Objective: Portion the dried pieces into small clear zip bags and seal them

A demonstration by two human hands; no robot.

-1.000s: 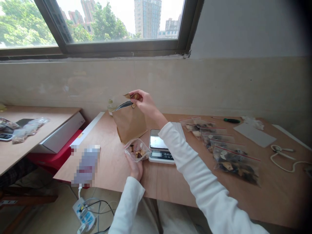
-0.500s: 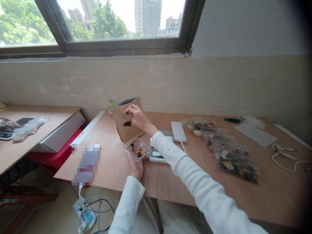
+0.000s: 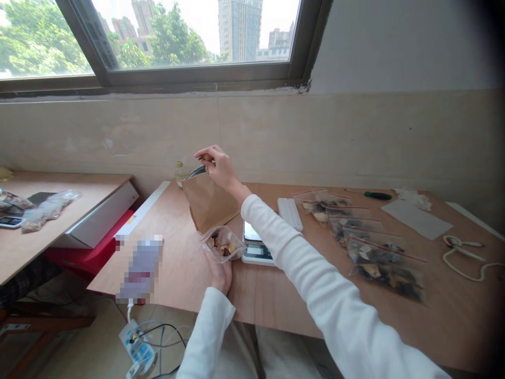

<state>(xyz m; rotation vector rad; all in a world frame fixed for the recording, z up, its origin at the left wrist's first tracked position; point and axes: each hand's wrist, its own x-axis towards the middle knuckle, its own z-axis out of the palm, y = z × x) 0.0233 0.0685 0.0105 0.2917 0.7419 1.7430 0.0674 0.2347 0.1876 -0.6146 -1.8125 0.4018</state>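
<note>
My right hand (image 3: 219,166) is raised at the open mouth of a brown paper pouch (image 3: 207,202) that stands on the wooden table (image 3: 434,316). Its fingers are pinched on a small brown piece taken from the pouch. My left hand (image 3: 220,273) rests at the table's near edge and holds up a small clear zip bag (image 3: 221,243) with several brown and pale pieces inside. A small digital scale (image 3: 256,247) sits just right of that bag, partly hidden by my right sleeve.
Several filled zip bags with red seals (image 3: 371,247) lie in a row to the right. A white power bank (image 3: 290,213), a green-handled tool (image 3: 377,196), a paper sheet (image 3: 418,218) and a white cable (image 3: 461,258) lie further back. A second table (image 3: 23,247) stands left.
My right hand dipped from above the pouch down in front of it, then rose again to the pouch's mouth with a piece pinched. The left hand and its bag stayed still.
</note>
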